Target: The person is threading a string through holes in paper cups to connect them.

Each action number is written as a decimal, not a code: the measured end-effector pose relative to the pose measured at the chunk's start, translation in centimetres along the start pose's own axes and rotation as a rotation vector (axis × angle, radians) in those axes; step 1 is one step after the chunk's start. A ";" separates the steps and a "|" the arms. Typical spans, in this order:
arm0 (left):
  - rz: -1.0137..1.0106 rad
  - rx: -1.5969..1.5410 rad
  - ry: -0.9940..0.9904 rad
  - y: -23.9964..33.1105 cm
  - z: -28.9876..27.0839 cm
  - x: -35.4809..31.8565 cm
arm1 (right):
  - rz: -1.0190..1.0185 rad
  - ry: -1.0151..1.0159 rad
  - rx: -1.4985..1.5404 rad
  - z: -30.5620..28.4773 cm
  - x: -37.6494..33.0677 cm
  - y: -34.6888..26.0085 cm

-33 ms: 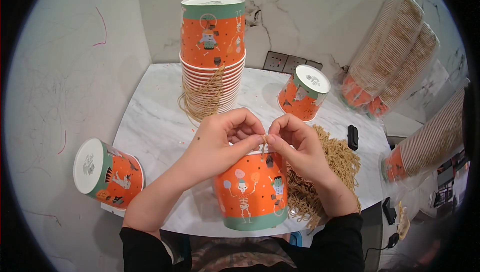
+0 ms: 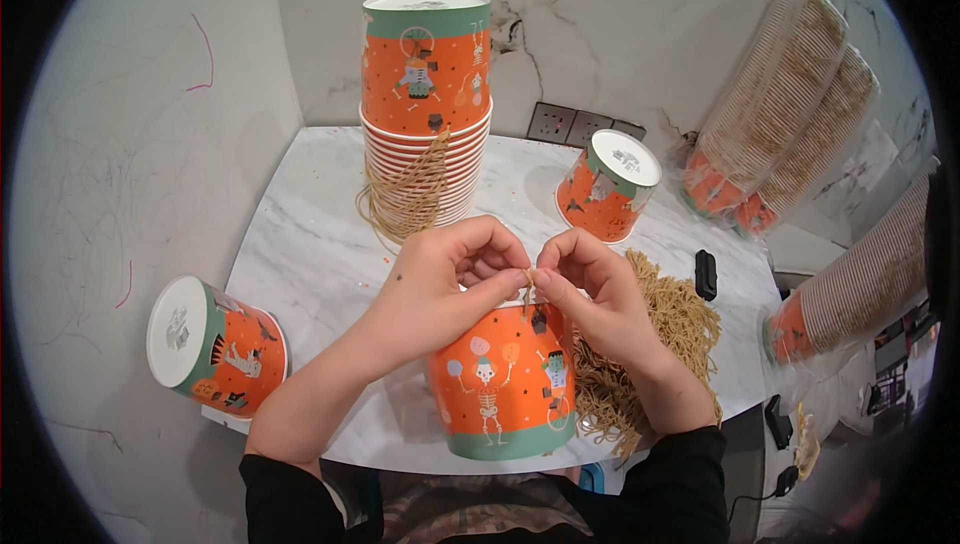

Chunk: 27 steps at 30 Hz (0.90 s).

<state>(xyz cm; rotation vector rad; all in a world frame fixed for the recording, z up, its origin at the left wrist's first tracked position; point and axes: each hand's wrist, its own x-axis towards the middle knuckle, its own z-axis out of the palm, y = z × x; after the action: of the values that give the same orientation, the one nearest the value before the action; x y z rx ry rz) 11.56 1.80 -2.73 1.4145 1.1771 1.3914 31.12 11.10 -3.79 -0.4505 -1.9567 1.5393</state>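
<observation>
Pinching a tan cord (image 2: 528, 289) between thumbs and fingertips of left hand (image 2: 452, 272) and right hand (image 2: 598, 296), at the rim of an orange paper bucket (image 2: 487, 379) by the tabletop's (image 2: 305, 214) front edge. Apparently midway through tying, without a finished knot visible, and with more seemingly unused in the cord heap (image 2: 682, 316) toward the right edge.

The bucket (image 2: 515, 394) looks like smooth paper, the twine (image 2: 680, 319) rough and matt

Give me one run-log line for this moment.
left hand: pinching tan cord | right hand: pinching same cord | orange cup: upright, cord at rim | cord pile: right of cup
</observation>
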 end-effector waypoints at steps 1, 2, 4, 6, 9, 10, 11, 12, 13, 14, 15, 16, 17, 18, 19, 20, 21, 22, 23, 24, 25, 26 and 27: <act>-0.001 0.000 0.001 0.0 0.1 0.0 | -0.020 0.021 -0.027 0.2 0.0 0.1; -0.008 0.004 0.008 0.1 0.2 0.0 | -0.040 0.042 -0.055 0.4 0.0 0.2; -0.015 0.008 0.015 0.1 0.3 -0.1 | -0.048 0.046 -0.079 0.5 -0.1 0.1; -0.002 0.029 0.027 0.0 0.3 -0.1 | -0.057 0.050 -0.102 0.6 -0.1 0.1; -0.006 0.031 0.044 0.0 0.4 -0.2 | -0.117 0.062 -0.173 0.8 0.0 0.2; -0.006 0.032 0.046 0.0 0.4 -0.2 | -0.127 0.072 -0.177 0.9 0.0 0.3; -0.008 0.046 0.056 0.0 0.4 -0.2 | -0.137 0.085 -0.183 0.9 -0.1 0.2; -0.011 0.061 0.067 0.0 0.4 -0.2 | -0.137 0.084 -0.184 0.9 -0.1 0.1; -0.010 0.060 0.067 0.0 0.4 -0.2 | -0.157 0.075 -0.214 0.9 -0.1 0.0; -0.006 0.050 0.073 -0.1 0.4 -0.1 | -0.176 0.065 -0.242 0.9 -0.1 0.1; -0.001 0.040 0.078 -0.2 0.3 -0.1 | -0.176 0.064 -0.241 0.9 -0.1 0.2; -0.002 0.039 0.078 -0.2 0.3 -0.1 | -0.161 0.064 -0.233 0.8 -0.1 0.4; -0.010 0.010 0.070 -0.3 0.2 0.0 | -0.146 0.064 -0.226 0.7 0.0 0.5; -0.019 -0.019 0.061 -0.4 0.1 0.0 | -0.146 0.064 -0.226 0.7 0.0 0.4; -0.019 -0.019 0.061 -0.6 -0.1 0.1 | -0.096 0.046 -0.167 0.7 0.0 0.2; -0.009 -0.038 0.030 -0.8 -0.3 0.2 | -0.046 0.028 -0.108 0.7 0.0 0.1; 0.002 -0.058 -0.001 -0.9 -0.5 0.2 | -0.046 0.027 -0.108 0.7 0.0 0.0; 0.002 -0.057 -0.001 -0.8 -0.7 0.2 | 0.041 0.005 0.024 0.7 0.0 -0.1; 0.009 0.007 -0.008 -0.7 -0.9 0.2 | 0.128 -0.017 0.156 0.7 0.1 -0.1; 0.016 0.072 -0.016 -0.6 -1.0 0.2 | 0.128 -0.018 0.156 0.5 0.1 -0.1; 0.016 0.073 -0.015 -0.5 -1.1 0.1 | 0.155 -0.046 0.184 0.3 0.2 0.0; -0.007 0.100 -0.020 -0.4 -1.1 0.1 | 0.183 -0.073 0.211 0.1 0.2 0.1; -0.030 0.128 -0.025 -0.3 -1.1 0.0 | 0.183 -0.072 0.211 0.1 0.3 0.2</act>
<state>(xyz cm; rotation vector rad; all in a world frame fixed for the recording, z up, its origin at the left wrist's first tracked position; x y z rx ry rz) 10.40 1.83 -2.90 1.4923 1.2846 1.2938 30.85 11.28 -3.98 -0.5014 -1.8214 1.8788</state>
